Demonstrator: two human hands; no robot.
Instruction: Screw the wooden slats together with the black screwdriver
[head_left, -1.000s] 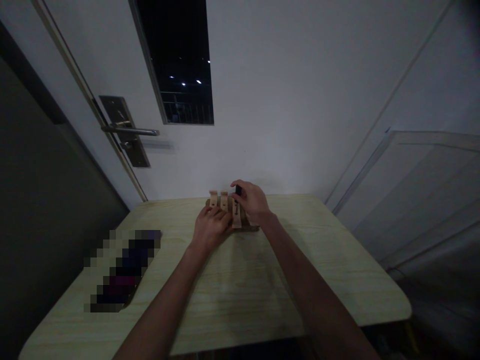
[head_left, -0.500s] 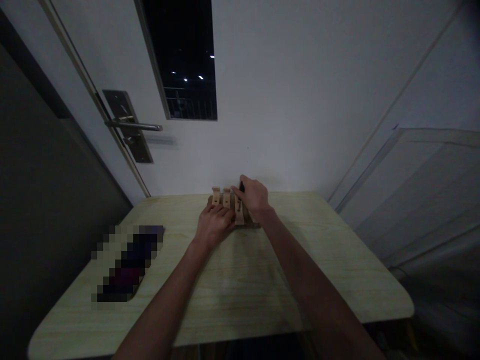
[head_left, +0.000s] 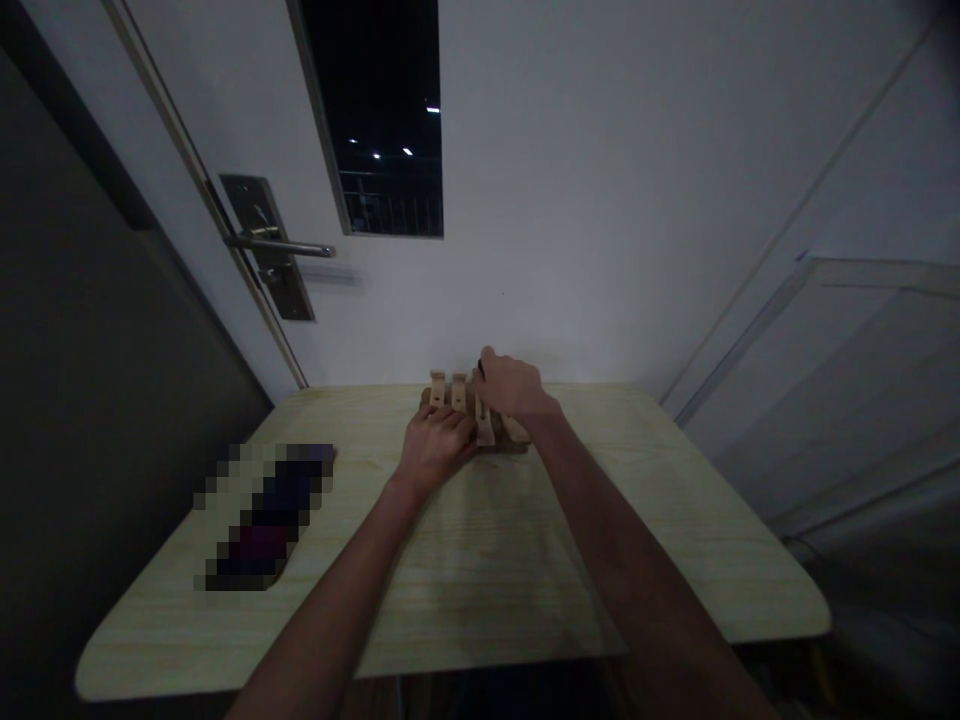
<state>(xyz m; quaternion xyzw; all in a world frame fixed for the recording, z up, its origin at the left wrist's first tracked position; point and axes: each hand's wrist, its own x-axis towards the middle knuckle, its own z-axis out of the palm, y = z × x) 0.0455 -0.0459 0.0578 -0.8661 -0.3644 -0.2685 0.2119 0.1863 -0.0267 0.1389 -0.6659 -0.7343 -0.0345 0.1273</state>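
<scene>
A small wooden rack (head_left: 480, 425) with several upright pegs stands at the far side of the pale wooden table (head_left: 465, 560), close to the wall. My left hand (head_left: 439, 445) rests on the rack's near left part with fingers curled over it. My right hand (head_left: 510, 388) is on top of the rack's right pegs, fingers closed around a small black object (head_left: 481, 369) whose tip shows by the thumb. Most of the rack's right half is hidden under that hand.
A blurred dark oblong item (head_left: 266, 515) lies on the table's left side. A door with a metal lever handle (head_left: 281, 247) is at the back left, a dark window (head_left: 379, 110) above. A white cabinet (head_left: 862, 370) stands to the right.
My right hand has lowered the black object onto the rack's pegs and closed further over it. The view has shifted slightly; my left hand stays on the rack.
</scene>
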